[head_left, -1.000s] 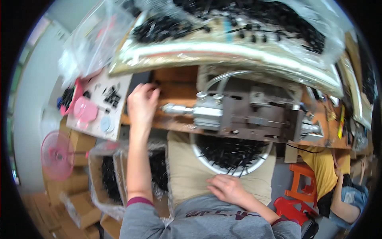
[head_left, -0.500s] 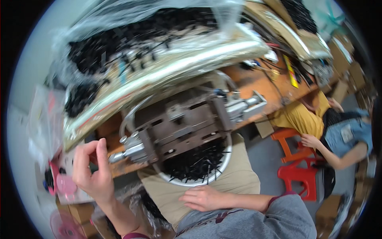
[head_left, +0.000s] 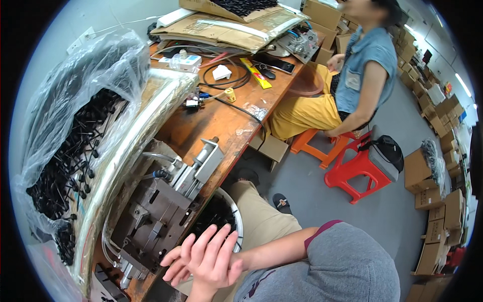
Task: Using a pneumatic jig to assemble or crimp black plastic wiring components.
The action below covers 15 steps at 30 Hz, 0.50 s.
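Head view.
Fixture [head_left: 172, 213]: brown, metal, at the edge of the bench [head_left: 226, 117]; long axis running lower left to upper right; lies up and left of the fingers.
Left hand [head_left: 211, 264]: raised in front of the right, fingers spread wide, nothing visible between them.
Right hand [head_left: 177, 268]: mostly hidden behind the left, some fingers showing toward the fixture; whether they hold anything, cannot tell.
Nearer hand: unclear, the two overlapping.
Basin [head_left: 238, 221]: white-rimmed, black parts [head_left: 212, 212] inside, just beyond the hands.
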Each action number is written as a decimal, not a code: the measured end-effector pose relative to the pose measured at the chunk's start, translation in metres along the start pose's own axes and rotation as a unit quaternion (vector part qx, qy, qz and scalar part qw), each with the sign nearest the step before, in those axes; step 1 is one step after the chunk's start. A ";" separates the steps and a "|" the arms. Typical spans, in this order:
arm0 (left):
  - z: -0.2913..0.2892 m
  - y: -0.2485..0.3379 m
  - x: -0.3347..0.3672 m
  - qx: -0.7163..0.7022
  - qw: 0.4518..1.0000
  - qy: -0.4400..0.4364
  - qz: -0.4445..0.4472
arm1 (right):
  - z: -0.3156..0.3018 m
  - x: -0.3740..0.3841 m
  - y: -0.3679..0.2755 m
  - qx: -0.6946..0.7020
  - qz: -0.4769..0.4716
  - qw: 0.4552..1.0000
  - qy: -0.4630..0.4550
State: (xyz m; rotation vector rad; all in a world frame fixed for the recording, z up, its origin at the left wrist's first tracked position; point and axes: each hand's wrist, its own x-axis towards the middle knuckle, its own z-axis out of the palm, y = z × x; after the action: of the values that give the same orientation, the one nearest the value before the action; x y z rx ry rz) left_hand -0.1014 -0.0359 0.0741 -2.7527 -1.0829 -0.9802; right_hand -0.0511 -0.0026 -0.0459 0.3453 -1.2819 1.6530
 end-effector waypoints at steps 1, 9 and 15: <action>-0.005 -0.001 -0.007 0.003 1.000 0.002 -0.031 | 0.002 0.014 0.021 0.087 -0.023 0.992 -0.085; -0.049 -0.027 -0.028 0.137 0.983 0.089 -0.088 | 0.066 -0.003 -0.026 0.234 0.222 0.942 0.097; -0.086 -0.040 -0.032 0.185 0.943 0.217 -0.169 | 0.067 0.024 -0.059 0.229 0.155 0.955 0.109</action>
State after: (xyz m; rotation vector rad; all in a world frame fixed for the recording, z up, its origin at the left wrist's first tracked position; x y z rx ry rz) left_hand -0.1914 -0.0455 0.1174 -1.9705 -1.4914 -1.1933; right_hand -0.0359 -0.0498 0.0323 0.2331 -0.8073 2.1935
